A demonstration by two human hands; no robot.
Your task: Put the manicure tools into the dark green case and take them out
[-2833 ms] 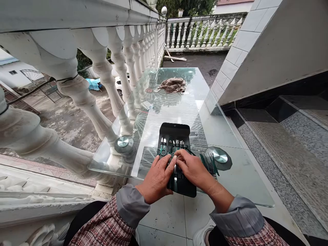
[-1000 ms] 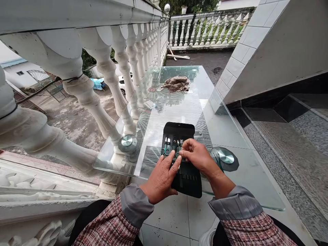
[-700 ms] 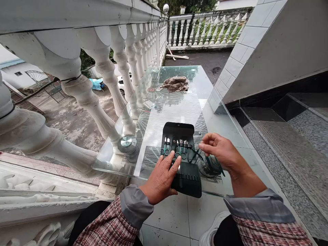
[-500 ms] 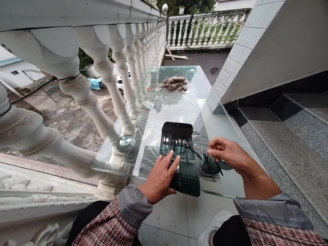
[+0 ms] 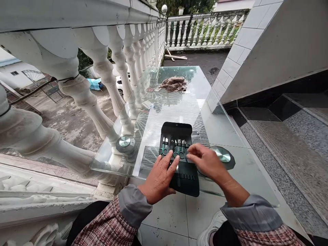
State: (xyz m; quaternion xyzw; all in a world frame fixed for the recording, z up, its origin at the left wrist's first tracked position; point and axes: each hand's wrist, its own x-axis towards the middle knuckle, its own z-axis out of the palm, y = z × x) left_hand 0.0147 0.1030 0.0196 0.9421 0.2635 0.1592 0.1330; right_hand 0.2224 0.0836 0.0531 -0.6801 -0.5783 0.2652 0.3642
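Note:
A black tool case (image 5: 186, 177) lies unfolded at the near edge of the glass table (image 5: 176, 106), its flap (image 5: 176, 129) turned back. Green-handled scissors (image 5: 163, 150) and small clippers (image 5: 180, 147) sit in its loops. My left hand (image 5: 160, 177) lies flat on the case's left side, fingers stretched out, forefinger pointing at the tools. My right hand (image 5: 206, 162) hovers over the case's right edge with bent fingers beside the clippers; I see nothing in it. It hides the loose green tools on the glass.
Round metal table mounts show under the glass at left (image 5: 124, 141) and right (image 5: 222, 156). A crumpled brown cloth (image 5: 174, 83) lies at the far end. A white balustrade (image 5: 102, 75) runs along the left; a tiled wall (image 5: 238, 44) and dark stone steps (image 5: 282, 136) stand at right.
My right hand drew a thin tool out of the case, carried it right to the loose tools on the glass, and has come back to the case without it. My left hand stayed put.

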